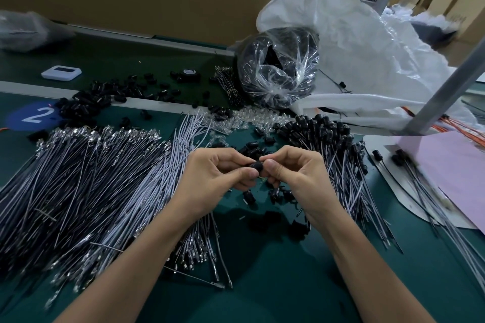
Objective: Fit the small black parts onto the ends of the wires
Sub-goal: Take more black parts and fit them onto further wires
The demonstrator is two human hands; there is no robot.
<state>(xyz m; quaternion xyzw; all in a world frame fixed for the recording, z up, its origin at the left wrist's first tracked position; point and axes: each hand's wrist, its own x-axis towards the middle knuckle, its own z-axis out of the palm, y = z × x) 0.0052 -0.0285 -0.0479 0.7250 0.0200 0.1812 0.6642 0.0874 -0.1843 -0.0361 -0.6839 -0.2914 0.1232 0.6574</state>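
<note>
Black plastic part (pixel 256 167) pinched between thumb and fingers of the left hand (pixel 212 178) and the right hand (pixel 294 176), above the green table mat (pixel 275 270). Head view: loose wires (pixel 86 181) fan out at left; finished wires with black caps (pixel 338 155) lie at right. More small black parts (pixel 86 102) are scattered behind, near a clear bag (pixel 280 71).

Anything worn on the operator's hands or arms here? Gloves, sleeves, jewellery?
Nothing worn. The left hand and right hand are bare, ungloved, nails short. The left forearm and right forearm are bare to the frame edge: no sleeves, watch, rings or straps visible.
</note>
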